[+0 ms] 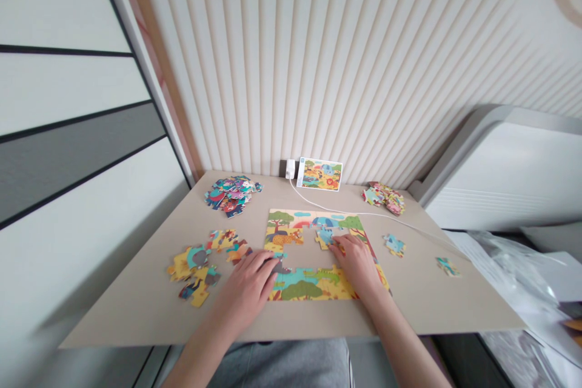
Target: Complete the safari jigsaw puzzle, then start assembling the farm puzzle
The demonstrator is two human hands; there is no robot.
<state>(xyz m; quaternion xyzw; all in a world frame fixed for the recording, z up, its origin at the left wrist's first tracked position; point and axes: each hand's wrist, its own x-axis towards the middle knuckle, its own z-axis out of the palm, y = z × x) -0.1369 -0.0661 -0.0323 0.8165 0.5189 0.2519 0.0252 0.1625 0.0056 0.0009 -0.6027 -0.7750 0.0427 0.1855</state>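
So I had both hands down at the animal jigsaw (302, 291), which lay flat near the middle of the beige table (422, 309), bare tabletop showing through the hole in its center. My left hand (248, 279) was at the puzzle's left side, fingers bent and fairly close together, tips by a dark gray animal patch (282, 267). Couldn't tell from my feed whether they were pinching anything or just resting there. My right hand (352, 254) lay over the right side of the puzzle, fingertips right at a blue-and-yellow piece (324, 237) just inside the top border. Pinching it or only pressing on it? Honestly couldn't say, the fingers hid the contact.

Left of the puzzle I had a loose spread of mostly yellow pieces (183, 265), and farther back a dark, multicolored heap (230, 195). Back right there was another small pile (386, 198), plus a light blue elephant piece (394, 245) and a teal piece (448, 267) lying apart on that side. The picture card (319, 174) leaned at the back by the ribbed wall (291, 60), just beside a white charger (290, 169), its cable (336, 213) running off to the right behind the puzzle.
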